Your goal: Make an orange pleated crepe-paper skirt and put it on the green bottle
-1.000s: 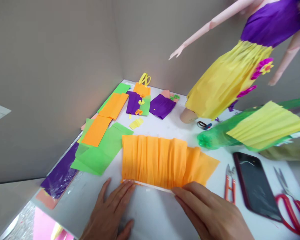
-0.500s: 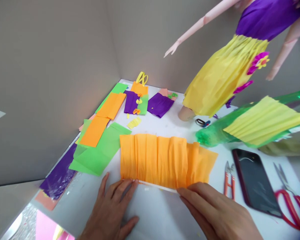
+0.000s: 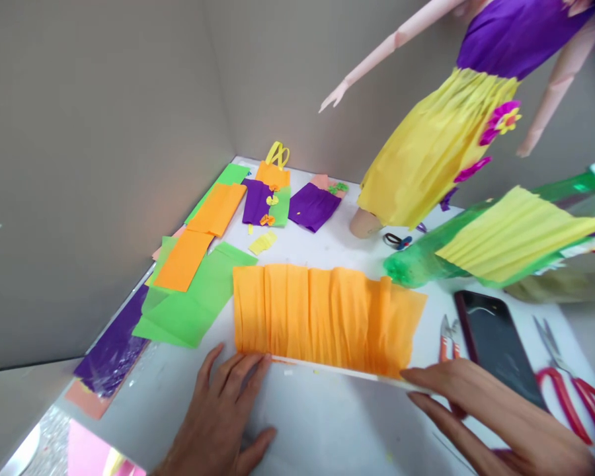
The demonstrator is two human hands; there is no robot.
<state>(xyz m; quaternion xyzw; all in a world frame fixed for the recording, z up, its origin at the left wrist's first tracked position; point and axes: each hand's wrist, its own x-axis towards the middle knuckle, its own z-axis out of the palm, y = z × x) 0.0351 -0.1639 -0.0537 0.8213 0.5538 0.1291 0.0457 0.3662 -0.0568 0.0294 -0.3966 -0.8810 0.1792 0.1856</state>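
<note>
A sheet of orange crepe paper point(image 3: 312, 317), gathered into upright pleats, lies on the white table in front of me. Along its near edge runs a narrow white strip point(image 3: 337, 369) that looks like tape. My left hand point(image 3: 233, 396) rests palm down, fingers stretched out, with its fingertips pressing the left end of that edge. At the paper's right corner, my right hand point(image 3: 476, 403) pinches the strip's right end between thumb and finger. The paper's right part flares out with fewer pleats.
Green paper point(image 3: 203, 311) and orange pieces point(image 3: 186, 258) lie to the left. A mannequin in a yellow skirt point(image 3: 411, 158) stands at the back right. Rightward are a green bottle point(image 3: 411, 261), thread snips point(image 3: 449, 337), a phone point(image 3: 496, 344) and red-handled scissors point(image 3: 560, 377).
My right hand has moved right along the paper's near edge to its right corner, and more of the white strip shows. My left hand has stayed in place.
</note>
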